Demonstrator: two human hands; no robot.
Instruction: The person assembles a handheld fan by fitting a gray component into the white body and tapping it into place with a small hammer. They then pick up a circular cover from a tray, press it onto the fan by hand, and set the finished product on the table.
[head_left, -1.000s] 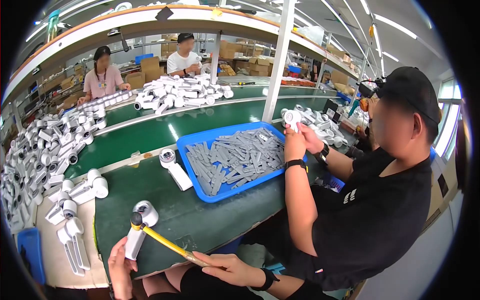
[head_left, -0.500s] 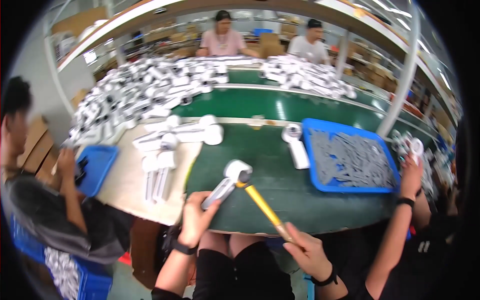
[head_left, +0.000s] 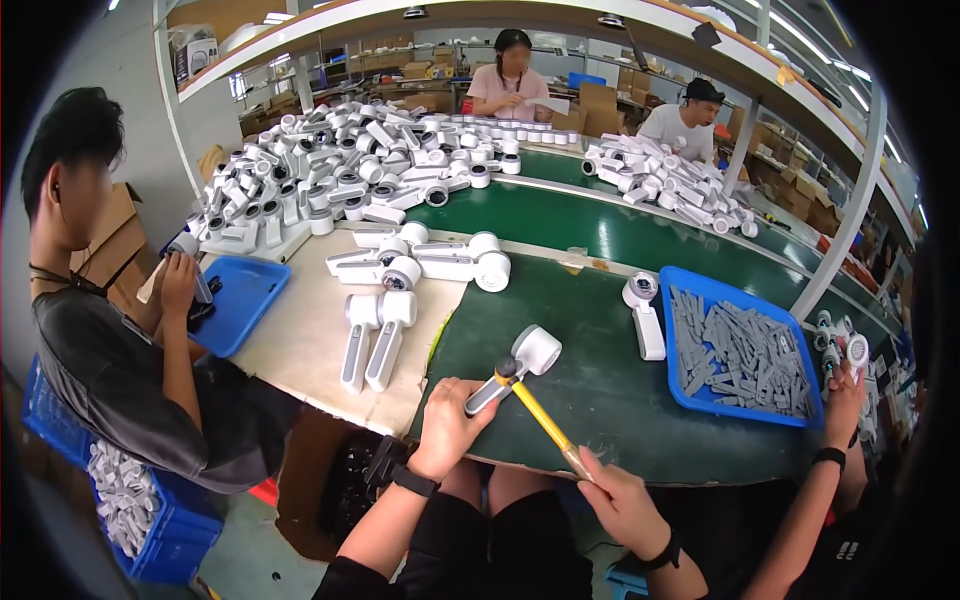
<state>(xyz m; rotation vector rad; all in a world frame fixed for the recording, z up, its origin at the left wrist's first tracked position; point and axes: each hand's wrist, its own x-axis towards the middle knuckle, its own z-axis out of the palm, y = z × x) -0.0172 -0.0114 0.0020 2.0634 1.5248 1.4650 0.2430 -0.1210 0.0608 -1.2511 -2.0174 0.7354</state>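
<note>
1. At the left edge of the bench a seated co-worker (head_left: 110, 330) holds a white part over a blue tray (head_left: 240, 295); a blue crate (head_left: 150, 520) of white parts stands on the floor beside them.
2. On the cream mat (head_left: 300, 340), finished-looking white handheld units (head_left: 380, 330) lie in a loose row, and a much bigger heap (head_left: 330, 180) fills the far left corner. Judging by that, many are done.
3. The left hand (head_left: 445, 425) has its fingers clamped on the grey handle of a white device (head_left: 515, 365) with a round head, propped at the near edge of the green mat (head_left: 600, 390).
4. The right hand (head_left: 620, 505) has its fingers closed round a small hammer (head_left: 535, 415) with a yellow shaft, its head touching the device just under the round head. The fitting seems mid-way.
5. One more white unit (head_left: 645, 315) lies further right.
6. A blue tray of grey strips (head_left: 740, 350) sits by the right edge, still well stocked, so plenty is left.
</note>
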